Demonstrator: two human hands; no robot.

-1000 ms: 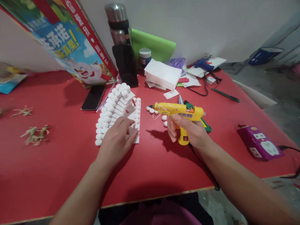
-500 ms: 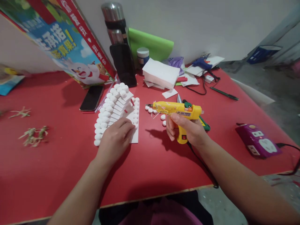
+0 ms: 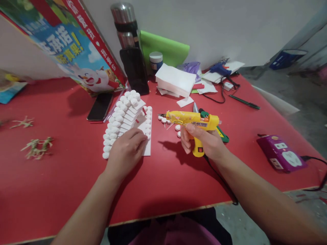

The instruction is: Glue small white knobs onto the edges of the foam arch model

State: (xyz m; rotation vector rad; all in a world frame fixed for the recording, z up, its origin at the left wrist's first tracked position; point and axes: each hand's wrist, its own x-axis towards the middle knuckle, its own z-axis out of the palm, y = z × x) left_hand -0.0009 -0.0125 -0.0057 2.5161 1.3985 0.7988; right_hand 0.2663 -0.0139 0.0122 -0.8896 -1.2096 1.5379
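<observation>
My right hand (image 3: pixel 201 139) is wrapped round a yellow glue gun (image 3: pixel 184 117), whose nozzle points left. My left hand (image 3: pixel 129 148) rests closed over the lower part of a white model (image 3: pixel 127 117) made of stepped strips and rows of round white pieces. Its fingertips touch the model's flat base (image 3: pixel 147 150) near the right row of pieces; what they pinch is too hidden to make out. Several loose round white pieces (image 3: pixel 177 127) lie beneath and beside the glue gun.
Behind the model stand a black phone (image 3: pixel 134 69), a thermos (image 3: pixel 124 15) and a white paper stack (image 3: pixel 176 80). Another phone (image 3: pixel 100 106) lies left. A purple power socket (image 3: pixel 281 153) is at right, straw figures (image 3: pixel 37 148) at left. A green-yellow tool (image 3: pixel 222 134) lies behind my right hand.
</observation>
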